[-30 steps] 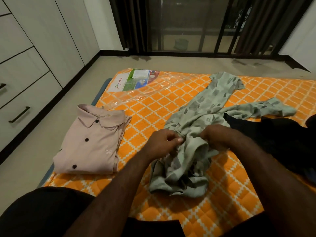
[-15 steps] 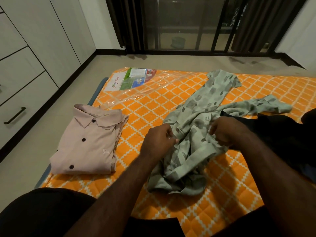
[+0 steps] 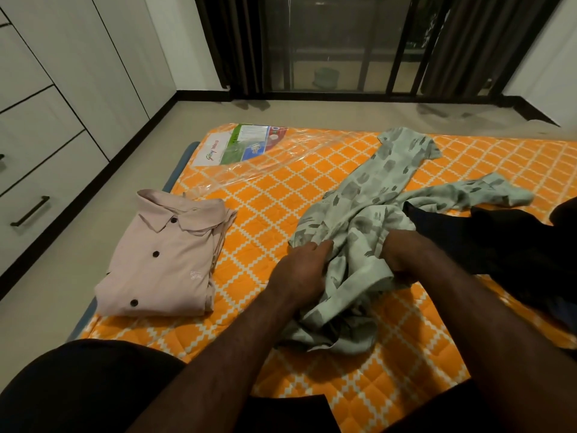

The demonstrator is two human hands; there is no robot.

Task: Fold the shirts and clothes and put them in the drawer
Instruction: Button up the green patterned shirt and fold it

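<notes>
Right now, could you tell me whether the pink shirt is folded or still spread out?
Folded: the pink shirt lies as a neat rectangle on the orange mattress, collar up, buttons showing.

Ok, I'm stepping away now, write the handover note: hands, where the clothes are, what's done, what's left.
Left hand and right hand: both grip the crumpled pale green patterned shirt, mid-mattress.
Folded pink buttoned shirt lies at the left edge of the orange quilted mattress.
Dark clothes are piled at right, unfolded.
Done: pink shirt folded.
Left: fold the green shirt and dark clothes, then put everything in the white drawer, which is shut.
</notes>
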